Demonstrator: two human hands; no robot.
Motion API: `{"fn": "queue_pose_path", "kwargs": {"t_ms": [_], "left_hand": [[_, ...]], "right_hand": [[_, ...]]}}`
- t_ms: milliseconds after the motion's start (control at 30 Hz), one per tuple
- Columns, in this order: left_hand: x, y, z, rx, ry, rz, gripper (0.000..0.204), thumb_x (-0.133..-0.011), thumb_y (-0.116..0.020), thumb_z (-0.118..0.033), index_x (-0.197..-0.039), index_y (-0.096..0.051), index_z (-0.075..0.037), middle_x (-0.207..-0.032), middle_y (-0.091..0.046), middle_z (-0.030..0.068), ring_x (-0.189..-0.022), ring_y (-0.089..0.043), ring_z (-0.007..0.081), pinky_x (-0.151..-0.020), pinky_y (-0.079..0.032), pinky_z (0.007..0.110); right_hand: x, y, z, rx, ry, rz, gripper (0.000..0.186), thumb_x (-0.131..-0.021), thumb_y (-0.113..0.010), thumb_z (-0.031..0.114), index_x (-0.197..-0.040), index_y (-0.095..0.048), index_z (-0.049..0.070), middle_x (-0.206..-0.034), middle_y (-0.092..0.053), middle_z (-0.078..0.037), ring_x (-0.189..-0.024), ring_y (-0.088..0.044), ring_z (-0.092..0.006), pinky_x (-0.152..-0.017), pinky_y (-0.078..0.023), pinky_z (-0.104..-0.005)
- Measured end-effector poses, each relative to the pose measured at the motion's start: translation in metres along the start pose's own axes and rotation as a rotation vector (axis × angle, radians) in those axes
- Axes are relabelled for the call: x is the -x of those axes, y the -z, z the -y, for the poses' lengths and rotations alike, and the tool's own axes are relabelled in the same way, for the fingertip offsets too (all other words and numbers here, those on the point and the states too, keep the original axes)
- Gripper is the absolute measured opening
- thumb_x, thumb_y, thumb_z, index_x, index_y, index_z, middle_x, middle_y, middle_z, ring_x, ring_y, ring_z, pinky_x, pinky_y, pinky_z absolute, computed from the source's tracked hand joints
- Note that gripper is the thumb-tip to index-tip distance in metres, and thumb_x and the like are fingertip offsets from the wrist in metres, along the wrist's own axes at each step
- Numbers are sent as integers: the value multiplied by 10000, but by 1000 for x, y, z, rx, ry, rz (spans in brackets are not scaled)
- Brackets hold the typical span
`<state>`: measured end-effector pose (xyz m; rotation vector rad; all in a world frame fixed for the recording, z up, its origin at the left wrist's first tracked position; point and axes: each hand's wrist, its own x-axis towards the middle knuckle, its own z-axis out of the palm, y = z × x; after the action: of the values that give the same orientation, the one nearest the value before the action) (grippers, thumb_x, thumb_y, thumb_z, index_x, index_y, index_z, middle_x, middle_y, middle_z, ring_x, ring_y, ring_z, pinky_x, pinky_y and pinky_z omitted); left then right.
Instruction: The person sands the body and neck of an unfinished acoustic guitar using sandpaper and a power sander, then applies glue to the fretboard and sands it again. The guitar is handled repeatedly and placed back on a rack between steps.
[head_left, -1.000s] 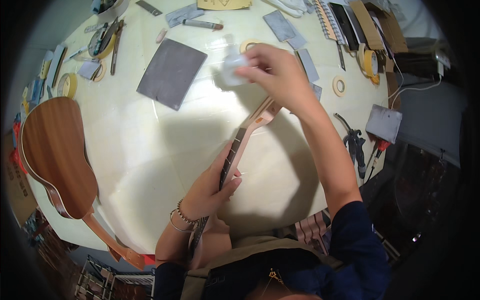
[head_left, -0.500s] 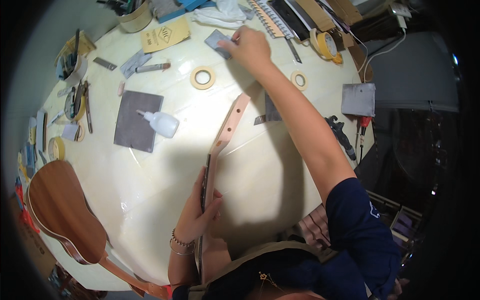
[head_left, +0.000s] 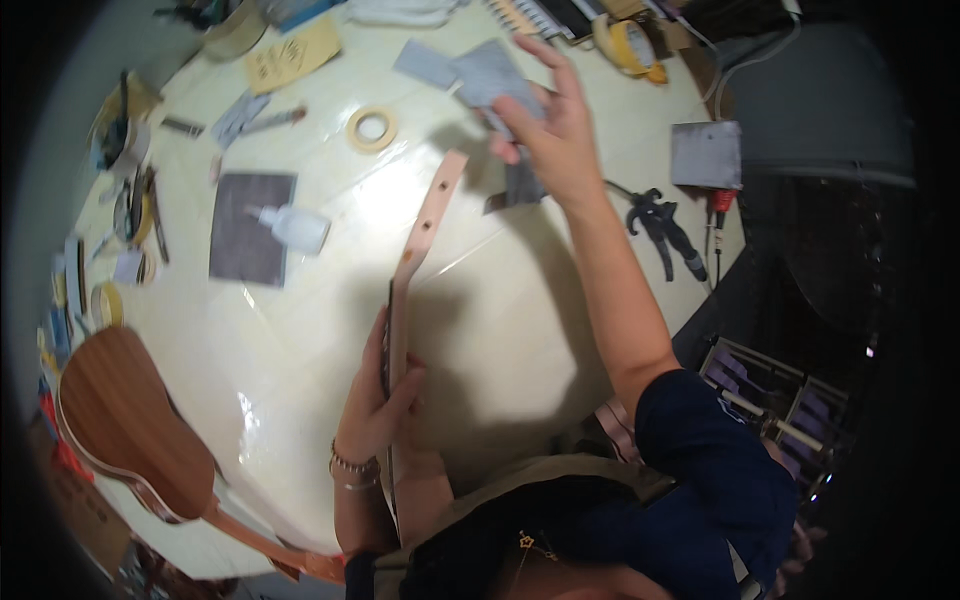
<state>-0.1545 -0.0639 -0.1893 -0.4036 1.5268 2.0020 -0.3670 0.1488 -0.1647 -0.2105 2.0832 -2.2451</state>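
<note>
My left hand (head_left: 372, 405) is wrapped round the pale wooden neck (head_left: 398, 330) of a small guitar-like instrument, held roughly upright before me. Its headstock (head_left: 432, 220), with holes showing, points away from me and tilts right. Beyond its tip, my right hand (head_left: 562, 140) grips a grey sheet of sandpaper (head_left: 488, 72) between thumb and fingers, above the table. Another grey piece (head_left: 425, 64) lies just left of that sheet. Below the right hand, a dark grey sheet (head_left: 524, 180) is partly hidden.
A white squeeze bottle (head_left: 300, 230) lies on a dark square sheet (head_left: 245, 255). Masking tape (head_left: 390, 130) lies farther back. A brown guitar body (head_left: 135, 420) rests at left. Black clamp-like tools (head_left: 665, 232) and a grey box (head_left: 706, 155) with a cable stand at right.
My right hand has lifted the grey sandpaper from the far part of the table and drawn it right and nearer. My left hand still holds the neck. The view has shifted slightly.
</note>
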Motion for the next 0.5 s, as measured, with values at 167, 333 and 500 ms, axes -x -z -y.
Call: {"fn": "queue_pose_path", "kwargs": {"t_ms": [167,333,500], "left_hand": [[-2,4,-3,-28,-22,59,714,-883,-531,-53,-1466,-121,-93,-943,-561,74,-646,-556,110,-562,-484,243],[0,3,-8,-31,9,24,707,-881,-528,-58,-1463,-129,-86,-950,-563,80,-649,-555,113,-575,-487,244],[0,4,-4,-12,-12,30,709,-877,-537,-72,-1462,-136,-82,-939,-562,76,-651,-555,115,-577,-481,242]], "right_hand": [[121,-29,-9,173,-163,171,293,-918,-499,90,-1197,-545,12,-1111,-598,-89,-685,-528,-82,-581,-439,-205],[136,-58,-48,581,113,222,389,-797,-633,82,-1183,-592,113,-969,-565,-90,-700,-548,-234,-630,-488,-319],[136,-57,-48,829,334,210,550,-661,-735,139,-1193,-600,171,-861,-495,-68,-737,-541,-222,-589,-470,-309]]}}
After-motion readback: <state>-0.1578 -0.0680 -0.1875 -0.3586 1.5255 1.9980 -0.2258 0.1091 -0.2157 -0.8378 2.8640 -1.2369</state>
